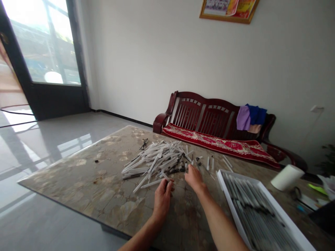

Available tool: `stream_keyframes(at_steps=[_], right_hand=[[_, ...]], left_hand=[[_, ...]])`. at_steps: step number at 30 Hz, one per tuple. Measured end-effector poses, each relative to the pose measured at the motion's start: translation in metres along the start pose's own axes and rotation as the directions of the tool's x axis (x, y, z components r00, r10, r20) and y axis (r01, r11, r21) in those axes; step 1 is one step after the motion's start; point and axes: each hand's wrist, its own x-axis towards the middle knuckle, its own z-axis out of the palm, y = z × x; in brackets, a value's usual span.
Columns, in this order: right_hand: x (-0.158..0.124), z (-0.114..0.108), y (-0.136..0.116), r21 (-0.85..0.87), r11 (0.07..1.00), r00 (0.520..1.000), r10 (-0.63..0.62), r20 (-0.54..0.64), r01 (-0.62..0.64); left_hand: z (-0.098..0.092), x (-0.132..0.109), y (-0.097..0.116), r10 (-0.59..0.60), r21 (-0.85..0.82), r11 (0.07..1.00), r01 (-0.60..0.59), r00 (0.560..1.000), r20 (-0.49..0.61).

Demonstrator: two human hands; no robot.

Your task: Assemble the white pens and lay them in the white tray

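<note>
- Left hand (162,201): curled, fingertips at a white plastic stick (165,176); a pinch cannot be confirmed.
- Right hand (194,179): fingers bunched at the pile's edge; any hold cannot be told.
- Tangled pile of sticks (153,163), on a stone table (78,184): may be scattered if a stick is pulled carelessly.
- Tray (231,205), holding sticks in rows: could be knocked by the right forearm (217,223) alongside it.
</note>
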Motion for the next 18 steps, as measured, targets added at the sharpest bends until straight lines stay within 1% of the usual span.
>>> stream_keyframes(at_steps=[3,6,9,12,14,15,16,18], right_hand=[[0.003,-0.001,-0.007,-0.101,0.995,0.998,0.028,0.053,-0.023],[0.001,-0.005,-0.008,-0.171,0.985,0.995,0.042,0.096,-0.025],[-0.010,-0.012,-0.001,-0.207,0.978,0.992,0.051,0.119,-0.026],[-0.029,-0.017,0.015,-0.215,0.976,0.994,0.049,0.094,-0.027],[-0.047,-0.015,0.028,-0.145,0.989,0.999,0.019,0.038,-0.013],[-0.056,-0.012,0.034,-0.066,0.998,1.000,-0.011,0.004,0.011],[-0.066,-0.007,0.040,0.040,0.998,0.998,-0.051,-0.034,0.052],[-0.087,0.004,0.048,0.261,0.950,0.982,-0.148,-0.113,0.173]], left_hand=[[0.001,0.001,-0.001,-0.010,-0.052,0.999,0.010,1.000,-0.006],[0.001,0.002,-0.003,-0.022,-0.114,0.993,0.022,1.000,-0.004],[0.001,0.003,-0.004,-0.029,-0.179,0.983,0.031,1.000,0.010],[0.000,0.004,-0.005,-0.064,-0.253,0.965,0.064,0.998,0.009],[-0.001,0.005,-0.004,-0.110,-0.317,0.943,0.105,0.994,0.001],[-0.001,0.005,-0.004,-0.136,-0.349,0.928,0.126,0.991,-0.001],[-0.001,0.006,-0.003,-0.158,-0.378,0.914,0.147,0.987,0.001],[-0.001,0.007,-0.002,-0.191,-0.421,0.889,0.178,0.982,0.013]])
